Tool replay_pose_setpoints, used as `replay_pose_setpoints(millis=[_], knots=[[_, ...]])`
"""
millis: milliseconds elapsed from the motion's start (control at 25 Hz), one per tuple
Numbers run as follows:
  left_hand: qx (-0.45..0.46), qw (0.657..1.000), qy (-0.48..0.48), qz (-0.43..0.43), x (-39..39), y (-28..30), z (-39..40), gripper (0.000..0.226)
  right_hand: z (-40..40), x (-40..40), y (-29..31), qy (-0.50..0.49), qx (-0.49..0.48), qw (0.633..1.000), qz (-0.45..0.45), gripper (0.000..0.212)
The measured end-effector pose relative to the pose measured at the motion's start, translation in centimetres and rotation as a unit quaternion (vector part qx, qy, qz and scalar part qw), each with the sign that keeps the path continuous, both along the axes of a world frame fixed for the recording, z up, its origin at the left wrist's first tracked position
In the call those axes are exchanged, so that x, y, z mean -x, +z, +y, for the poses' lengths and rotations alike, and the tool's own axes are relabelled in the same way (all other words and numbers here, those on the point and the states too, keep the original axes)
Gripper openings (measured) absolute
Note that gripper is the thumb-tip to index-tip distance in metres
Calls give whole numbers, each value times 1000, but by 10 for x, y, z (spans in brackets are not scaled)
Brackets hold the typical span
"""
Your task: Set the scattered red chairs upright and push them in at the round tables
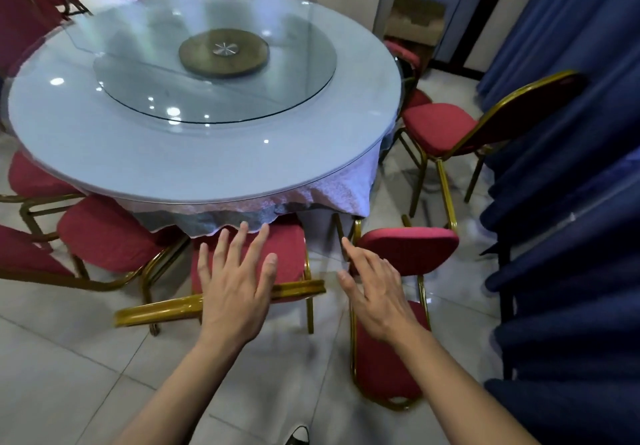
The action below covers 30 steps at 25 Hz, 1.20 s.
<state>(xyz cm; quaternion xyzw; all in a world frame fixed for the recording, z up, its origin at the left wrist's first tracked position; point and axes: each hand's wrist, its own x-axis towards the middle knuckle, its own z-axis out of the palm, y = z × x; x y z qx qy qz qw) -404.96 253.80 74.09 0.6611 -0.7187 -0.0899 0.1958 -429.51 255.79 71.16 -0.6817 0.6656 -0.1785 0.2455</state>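
Note:
A round table (104,153) with a white cloth and a glass turntable fills the upper middle. A red chair (291,250) with a gold frame stands pushed under its near edge. My left hand (235,281) hovers flat and open over that chair's gold back rail. A second red chair (412,247) lies tipped on its back to the right, its backrest on the floor. My right hand (377,292) is open above this fallen chair, fingers spread, holding nothing. Another red chair (440,129) stands upright at the table's right side.
More red chairs (104,233) crowd the table's left side and far corner. Blue curtains (571,202) hang close along the right. A cardboard box (415,18) sits on a chair behind the table. The floor is pale glossy tile.

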Motion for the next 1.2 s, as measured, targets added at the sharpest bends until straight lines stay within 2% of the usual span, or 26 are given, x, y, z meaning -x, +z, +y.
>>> replay_pose_setpoints(millis=[160,400,840,960,1200], knots=[[6,999,-45,-14,54,6,-11,65,10,48,8,-44,12,999,6,74],[26,997,-74,-20,147,4,-2,68,25,152,16,-82,14,996,12,72],[-9,999,-9,-30,314,-24,58,63,37,340,-9,-32,53,998,16,67],[-16,999,3,-37,347,-39,79,65,44,374,-29,-17,53,998,20,66],[-54,997,3,-51,382,-121,98,59,56,429,-107,-23,51,998,28,69]])
